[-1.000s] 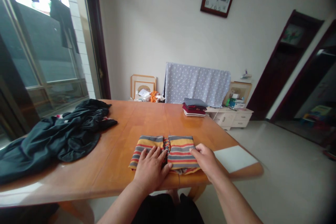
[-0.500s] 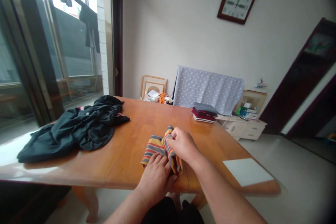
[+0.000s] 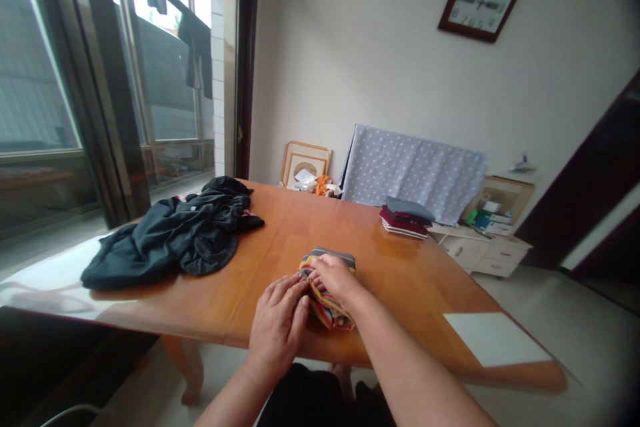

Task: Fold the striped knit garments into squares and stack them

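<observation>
Near edge of the table [image 3: 310,210]: striped cloth [image 3: 333,315] is a compact bundle, most of its folding looks done. Near side shows bunched, uneven layers, so I'd call it unfinished; closing and flattening probably left.

Grip vs cloth: left hand [image 3: 281,317] sits at the bundle's left side, palm down, fingers stretched out together, tips against the cloth edge, thumb slightly apart. Can't tell if it pinches anything; contact is partly hidden. Right hand [image 3: 334,277] lies over the top of the bundle, fingers curled in toward the left hand's tips. Can't confirm a closed grip either, fingertips are tucked into the folds. So: cloth is on the table, under the right hand, just right of the left fingertips. Grey striped part sticks out beyond the right hand.

Right corner: flat white sheet [image 3: 496,339], well apart from both hands.

Left, a bit further: dark clothing heap [image 3: 163,237], loose and crumpled, not folded. Can't tell how many pieces. Looks like remaining work.

Far right on the table: folded stack [image 3: 406,217], grey on top, dark red and striped layers below. Reads as done.
</observation>
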Demonstrator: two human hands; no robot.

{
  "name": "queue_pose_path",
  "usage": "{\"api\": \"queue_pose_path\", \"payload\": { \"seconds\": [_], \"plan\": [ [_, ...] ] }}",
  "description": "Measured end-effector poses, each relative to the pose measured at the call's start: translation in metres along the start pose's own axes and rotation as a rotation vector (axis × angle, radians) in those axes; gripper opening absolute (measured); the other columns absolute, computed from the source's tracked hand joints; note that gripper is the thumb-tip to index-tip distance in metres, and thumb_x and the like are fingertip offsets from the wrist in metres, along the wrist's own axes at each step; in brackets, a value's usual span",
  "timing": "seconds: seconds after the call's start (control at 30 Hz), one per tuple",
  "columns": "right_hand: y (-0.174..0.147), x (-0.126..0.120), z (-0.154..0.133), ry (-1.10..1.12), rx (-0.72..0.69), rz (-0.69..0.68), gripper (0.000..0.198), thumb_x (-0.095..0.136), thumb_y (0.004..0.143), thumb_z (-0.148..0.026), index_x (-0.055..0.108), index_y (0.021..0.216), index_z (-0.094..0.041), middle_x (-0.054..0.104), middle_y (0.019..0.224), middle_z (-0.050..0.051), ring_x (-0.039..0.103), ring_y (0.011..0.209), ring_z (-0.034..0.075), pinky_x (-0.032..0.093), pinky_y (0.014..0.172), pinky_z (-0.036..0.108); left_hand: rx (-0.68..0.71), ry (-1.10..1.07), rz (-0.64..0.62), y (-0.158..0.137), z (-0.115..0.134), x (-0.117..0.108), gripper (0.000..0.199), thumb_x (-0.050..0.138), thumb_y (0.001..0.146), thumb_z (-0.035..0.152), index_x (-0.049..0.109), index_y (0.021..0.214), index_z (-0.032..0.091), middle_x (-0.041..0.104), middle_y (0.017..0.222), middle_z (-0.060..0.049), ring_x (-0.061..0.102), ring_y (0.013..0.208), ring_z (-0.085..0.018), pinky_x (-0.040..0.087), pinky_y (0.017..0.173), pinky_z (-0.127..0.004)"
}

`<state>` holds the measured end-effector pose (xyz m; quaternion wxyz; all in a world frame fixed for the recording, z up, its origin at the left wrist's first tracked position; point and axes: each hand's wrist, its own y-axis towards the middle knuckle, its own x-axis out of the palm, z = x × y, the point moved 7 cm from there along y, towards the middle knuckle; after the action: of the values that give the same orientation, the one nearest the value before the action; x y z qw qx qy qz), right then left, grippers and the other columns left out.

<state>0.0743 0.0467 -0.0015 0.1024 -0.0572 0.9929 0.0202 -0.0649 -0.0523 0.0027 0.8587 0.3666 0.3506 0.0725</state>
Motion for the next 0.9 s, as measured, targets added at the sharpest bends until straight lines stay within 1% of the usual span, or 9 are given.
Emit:
{"api": "queue_pose_path", "payload": {
  "seconds": [0.1,0.2,0.27,0.37,0.5,0.6,0.7,0.83,0.9],
  "plan": [
    [-0.019,-0.034,-0.006,0.138,-0.046,0.187,0.035,0.055,0.089,-0.051,0.065,0.087,-0.017,0.07,0.075,0.004,0.065,0.062,0.014,0.051,0.059,0.025,-0.065,0.068,-0.032,0.001,-0.002,0.005,0.023,0.048,0.1,0.034,0.066,0.111,0.026,0.066,0.117,-0.006,0.058,0.11,-0.024,0.046,0.1,-0.042],
    [-0.045,-0.079,-0.001,0.184,-0.092,0.422,0.036,0.058,0.087,-0.053,0.065,0.088,-0.018,0.069,0.074,0.003,0.062,0.06,0.014,0.047,0.054,0.024,-0.126,0.112,-0.031,0.001,-0.004,0.007,0.025,0.045,0.1,0.039,0.066,0.097,0.024,0.067,0.101,-0.006,0.06,0.097,-0.024,0.048,0.09,-0.038],
    [-0.062,-0.1,0.013,0.19,-0.072,0.493,0.035,0.059,0.086,-0.053,0.065,0.087,-0.018,0.067,0.071,0.002,0.059,0.056,0.013,0.044,0.052,0.024,-0.147,0.142,-0.032,0.002,-0.005,0.008,0.028,0.044,0.1,0.041,0.065,0.092,0.024,0.066,0.096,-0.006,0.06,0.093,-0.024,0.048,0.087,-0.036],
    [-0.084,-0.117,0.039,0.142,-0.048,0.516,0.036,0.059,0.086,-0.054,0.064,0.084,-0.019,0.063,0.067,0.0,0.053,0.052,0.012,0.042,0.052,0.025,-0.197,0.184,-0.046,0.004,-0.01,0.011,0.035,0.04,0.101,0.047,0.064,0.091,0.024,0.066,0.093,-0.006,0.061,0.092,-0.023,0.046,0.084,-0.034],
    [-0.106,-0.12,0.063,-0.064,-0.087,0.524,0.039,0.053,0.089,-0.057,0.06,0.076,-0.021,0.057,0.06,-0.002,0.05,0.052,0.014,0.038,0.052,0.025,-0.312,0.229,-0.105,0.008,-0.016,0.016,0.046,0.034,0.1,0.057,0.061,0.086,0.024,0.068,0.09,-0.006,0.063,0.09,-0.024,0.043,0.077,-0.032],
    [-0.118,-0.113,0.059,-0.288,-0.207,0.521,0.037,0.049,0.092,-0.054,0.058,0.074,-0.023,0.06,0.064,-0.001,0.054,0.061,0.016,0.038,0.058,0.025,-0.408,0.26,-0.15,0.009,-0.02,0.018,0.051,0.033,0.097,0.065,0.061,0.084,0.024,0.07,0.087,-0.006,0.065,0.085,-0.025,0.04,0.069,-0.032],
    [-0.126,-0.104,0.048,-0.458,-0.293,0.516,0.034,0.045,0.095,-0.048,0.058,0.075,-0.023,0.064,0.07,0.0,0.058,0.068,0.017,0.039,0.064,0.025,-0.463,0.271,-0.186,0.008,-0.023,0.021,0.052,0.036,0.094,0.07,0.062,0.087,0.025,0.071,0.087,-0.006,0.066,0.085,-0.027,0.038,0.067,-0.032],
    [-0.131,-0.104,0.041,-0.489,-0.308,0.518,0.034,0.042,0.096,-0.046,0.058,0.076,-0.024,0.065,0.072,0.0,0.059,0.068,0.017,0.038,0.063,0.025,-0.525,0.266,-0.169,0.006,-0.029,0.021,0.056,0.038,0.091,0.072,0.061,0.107,0.024,0.073,0.099,-0.008,0.067,0.091,-0.028,0.042,0.069,-0.033],
    [-0.131,-0.106,0.043,-0.434,-0.291,0.506,0.037,0.043,0.096,-0.049,0.058,0.075,-0.024,0.064,0.068,0.0,0.058,0.066,0.017,0.039,0.062,0.025,-0.496,0.264,-0.172,0.008,-0.028,0.019,0.058,0.04,0.09,0.071,0.06,0.116,0.023,0.072,0.107,-0.01,0.067,0.097,-0.029,0.044,0.074,-0.035]
  ]
}}
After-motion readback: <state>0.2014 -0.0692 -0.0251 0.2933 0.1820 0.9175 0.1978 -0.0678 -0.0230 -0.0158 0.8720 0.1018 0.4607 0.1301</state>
